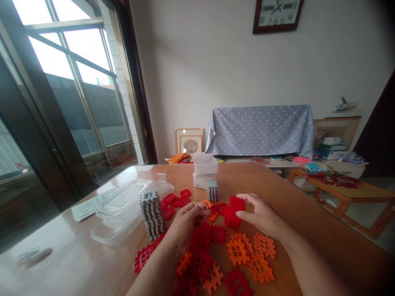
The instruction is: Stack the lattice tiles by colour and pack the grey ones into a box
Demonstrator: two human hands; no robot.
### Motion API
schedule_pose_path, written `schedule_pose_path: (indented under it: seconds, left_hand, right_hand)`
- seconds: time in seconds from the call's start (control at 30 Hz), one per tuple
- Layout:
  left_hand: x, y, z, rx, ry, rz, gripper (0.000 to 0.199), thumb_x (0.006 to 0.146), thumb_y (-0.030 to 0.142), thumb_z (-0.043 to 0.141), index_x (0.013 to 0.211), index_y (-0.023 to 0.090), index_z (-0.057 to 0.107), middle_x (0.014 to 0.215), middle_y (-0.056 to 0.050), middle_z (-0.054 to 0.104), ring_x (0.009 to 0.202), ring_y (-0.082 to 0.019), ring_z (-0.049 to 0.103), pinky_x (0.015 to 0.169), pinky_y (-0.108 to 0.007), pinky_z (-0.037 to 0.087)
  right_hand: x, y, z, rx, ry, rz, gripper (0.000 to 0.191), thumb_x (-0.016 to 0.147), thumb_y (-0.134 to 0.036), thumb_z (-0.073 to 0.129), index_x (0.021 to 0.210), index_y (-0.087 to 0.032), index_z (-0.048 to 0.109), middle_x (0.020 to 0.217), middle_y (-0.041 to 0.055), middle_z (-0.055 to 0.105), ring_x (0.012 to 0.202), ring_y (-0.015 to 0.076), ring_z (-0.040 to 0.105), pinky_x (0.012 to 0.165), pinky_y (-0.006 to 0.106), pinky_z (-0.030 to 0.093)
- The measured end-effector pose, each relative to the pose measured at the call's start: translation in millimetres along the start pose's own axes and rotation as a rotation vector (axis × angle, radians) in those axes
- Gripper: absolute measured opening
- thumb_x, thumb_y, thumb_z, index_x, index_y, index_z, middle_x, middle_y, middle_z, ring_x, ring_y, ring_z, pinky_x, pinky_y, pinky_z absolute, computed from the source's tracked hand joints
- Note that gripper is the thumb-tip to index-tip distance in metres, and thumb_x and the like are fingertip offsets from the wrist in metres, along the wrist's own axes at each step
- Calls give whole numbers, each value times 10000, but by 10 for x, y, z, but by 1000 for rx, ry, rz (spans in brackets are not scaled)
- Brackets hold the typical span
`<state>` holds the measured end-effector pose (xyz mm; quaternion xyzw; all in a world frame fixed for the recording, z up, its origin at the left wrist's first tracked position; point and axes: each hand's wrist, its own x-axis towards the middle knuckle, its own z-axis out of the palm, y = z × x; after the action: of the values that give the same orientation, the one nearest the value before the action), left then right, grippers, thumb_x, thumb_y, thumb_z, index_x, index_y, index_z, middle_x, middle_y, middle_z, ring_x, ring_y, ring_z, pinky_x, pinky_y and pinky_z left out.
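Observation:
My right hand (261,213) has its thumb and fingers against the right side of a stack of red interlocking plastic tiles (233,218) standing on the table. My left hand (185,222) is closed, its fingertips pinched together to the left of that stack; whatever they hold is too hidden to name. Beneath and in front of my left hand lie several loose red tiles (202,265). Orange tiles (237,251) are spread below my right hand. A tall stack of grey tiles (152,216) rises left of my left hand, and a shorter grey stack (212,190) stands farther back.
Clear plastic containers and lids (123,201) lie at the left on a sheet of paper (88,207). A translucent box (205,166) stands behind the short grey stack. Near the table's left edge rests a clear packet (33,255). A low wooden side table (367,187) is at the right.

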<state>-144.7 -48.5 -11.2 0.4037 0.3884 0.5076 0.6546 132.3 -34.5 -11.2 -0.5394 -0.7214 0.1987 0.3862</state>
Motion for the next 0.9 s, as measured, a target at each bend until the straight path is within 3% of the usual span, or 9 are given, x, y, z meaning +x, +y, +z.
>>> schedule_pose_path:
  seconds: [0.4,0.6,0.8,0.9]
  left_hand:
    - [2,27,-29,64,35,21,299,793,412,758,925,174,633,906,-79,752,828,-164,675,749,-250,450]
    - [17,66,-70,164,72,92,271,808,409,709,913,170,637,897,-59,722,851,-178,657,728,-253,445]
    - [170,61,-204,576,297,328,165,835,316,607,901,169,644,868,-52,685,825,-199,621,738,-289,444]
    - [259,-18,-319,811,345,417,193,854,270,572,981,159,664,991,-95,710,941,-230,642,834,-321,462]
  right_hand:
    - [3,98,134,-82,-119,-27,504,744,-331,732,1233,-223,673,1207,86,660,1157,272,599,1016,417,450]
    - [2,138,129,-58,-111,-14,644,765,-380,730,1370,-221,578,1282,103,619,1205,270,576,1038,425,443]
    - [-2,49,135,-79,36,-20,505,875,-467,610,1321,-230,602,1227,94,647,1137,251,609,962,401,491]
    - [15,27,162,-94,111,-51,456,902,-489,570,1267,-224,637,1181,95,674,1098,252,630,942,397,502]
